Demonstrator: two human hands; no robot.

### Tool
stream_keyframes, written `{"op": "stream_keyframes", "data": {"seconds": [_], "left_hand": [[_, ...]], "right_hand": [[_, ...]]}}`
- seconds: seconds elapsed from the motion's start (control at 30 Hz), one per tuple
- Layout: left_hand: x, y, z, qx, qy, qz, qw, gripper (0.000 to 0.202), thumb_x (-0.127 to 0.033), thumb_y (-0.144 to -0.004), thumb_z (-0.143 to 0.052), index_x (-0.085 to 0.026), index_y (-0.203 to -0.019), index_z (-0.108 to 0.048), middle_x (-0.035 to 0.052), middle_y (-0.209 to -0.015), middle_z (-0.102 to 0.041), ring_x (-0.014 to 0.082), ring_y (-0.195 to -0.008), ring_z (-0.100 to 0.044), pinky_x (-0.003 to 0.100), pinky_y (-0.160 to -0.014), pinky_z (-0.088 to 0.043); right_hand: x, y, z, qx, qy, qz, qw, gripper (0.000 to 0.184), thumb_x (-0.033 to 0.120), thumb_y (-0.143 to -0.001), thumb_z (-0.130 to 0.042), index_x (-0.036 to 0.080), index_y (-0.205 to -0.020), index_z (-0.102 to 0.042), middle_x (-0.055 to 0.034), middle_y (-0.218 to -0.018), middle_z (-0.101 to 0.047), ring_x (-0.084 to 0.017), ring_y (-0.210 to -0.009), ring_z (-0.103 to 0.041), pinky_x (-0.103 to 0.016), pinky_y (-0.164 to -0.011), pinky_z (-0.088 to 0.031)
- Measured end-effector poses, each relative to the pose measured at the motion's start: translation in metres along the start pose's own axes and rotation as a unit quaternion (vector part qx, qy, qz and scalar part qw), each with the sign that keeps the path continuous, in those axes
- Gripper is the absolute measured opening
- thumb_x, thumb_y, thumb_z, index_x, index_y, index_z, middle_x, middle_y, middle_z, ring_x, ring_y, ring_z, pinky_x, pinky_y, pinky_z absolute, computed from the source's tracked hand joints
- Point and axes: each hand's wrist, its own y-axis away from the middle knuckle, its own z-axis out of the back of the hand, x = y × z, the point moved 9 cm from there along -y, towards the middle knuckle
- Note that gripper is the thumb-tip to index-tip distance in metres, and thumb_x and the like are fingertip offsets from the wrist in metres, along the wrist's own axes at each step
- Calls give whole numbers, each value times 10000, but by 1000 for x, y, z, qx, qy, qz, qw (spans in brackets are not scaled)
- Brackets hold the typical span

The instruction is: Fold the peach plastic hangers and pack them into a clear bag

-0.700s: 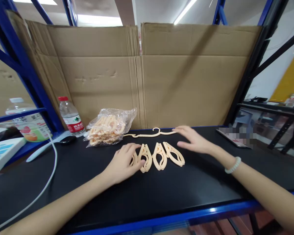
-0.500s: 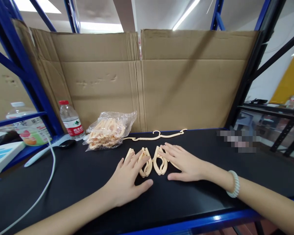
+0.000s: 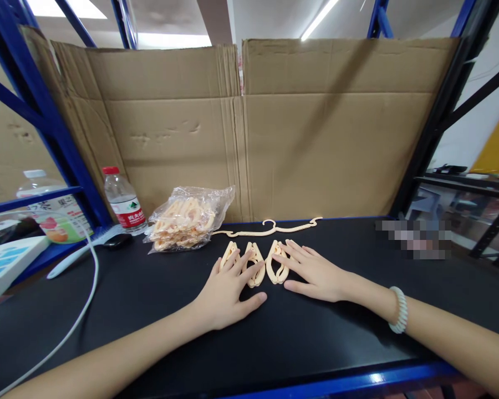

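Note:
Several cream folded hangers lie in a row on the black tabletop (image 3: 316, 338). My left hand (image 3: 228, 288) rests over the left ones with its fingers spread, partly covering a folded hanger (image 3: 255, 275). My right hand (image 3: 316, 271) lies flat with fingers apart, across the right end of the row, touching another folded hanger (image 3: 271, 271). The hangers under my fingers are partly hidden. Behind the row, an unfolded hanger (image 3: 289, 228) lies stretched out with its hook toward the back. A clear plastic bag (image 3: 187, 219) of folded hangers sits at its left.
A red-capped water bottle (image 3: 127, 205) stands by the cardboard wall (image 3: 341, 138). A larger bottle (image 3: 54, 210), a black object (image 3: 118, 240) and a white cable (image 3: 89, 288) are on the left. A blue-edged frame (image 3: 357, 382) runs along the front.
Both hands and the row of folded hangers have shifted slightly away from me, toward the unfolded hanger. My fingers stay spread over them. The whole view has also moved a little.

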Motion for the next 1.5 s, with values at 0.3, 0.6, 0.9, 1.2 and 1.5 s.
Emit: {"op": "stream_keyframes", "data": {"seconds": [0.3, 0.6, 0.9, 1.2, 1.5], "left_hand": [[3, 3, 18, -112, 57, -20, 992, 540, -411, -883, -509, -298, -1398, -393, 73, -1502, -345, 337, -1406, -206, 646, -1092, -131], [8, 8, 32, -184, 78, -42, 979, 393, -345, -891, -486, -272, -1277, -501, 76, -1371, -496, 295, -1311, -387, 586, -1098, -204], [20, 11, 45, -245, 108, -46, 962, 315, -322, -908, -459, -206, -1190, -538, 104, -1252, -570, 264, -1205, -489, 473, -1046, -348], [15, 15, 59, -270, 125, -61, 953, 313, -358, -901, -469, -213, -1167, -549, 87, -1210, -591, 269, -1175, -505, 430, -1017, -389], [23, 24, 79, -305, 186, -14, 934, 303, -381, -896, -479, -207, -1129, -565, 74, -1144, -611, 256, -1071, -552, 393, -911, -451]], "right_hand": [[-48, -11, 40, -192, 23, -40, 980, 434, 356, -1000, -352, 183, -1389, -442, -103, -1403, -456, -259, -1291, -401, -462, -1066, -350], [-150, -49, 52, -161, 68, -122, 977, 374, 109, -916, -508, 93, -1288, -527, -164, -1313, -533, -269, -1210, -496, -439, -1035, -390], [-146, -58, 34, -114, 78, -136, 981, 164, 267, -963, -563, 139, -1045, -624, -71, -1083, -623, -204, -979, -607, -413, -880, -499], [-132, -21, 49, -148, 108, -187, 965, 132, 220, -964, -536, 155, -909, -636, -40, -930, -666, -176, -845, -628, -311, -743, -494], [-117, 14, 91, -271, 154, -203, 928, 133, 179, -926, -511, 195, -863, -627, -45, -853, -695, -221, -783, -643, -278, -610, -398]]}}
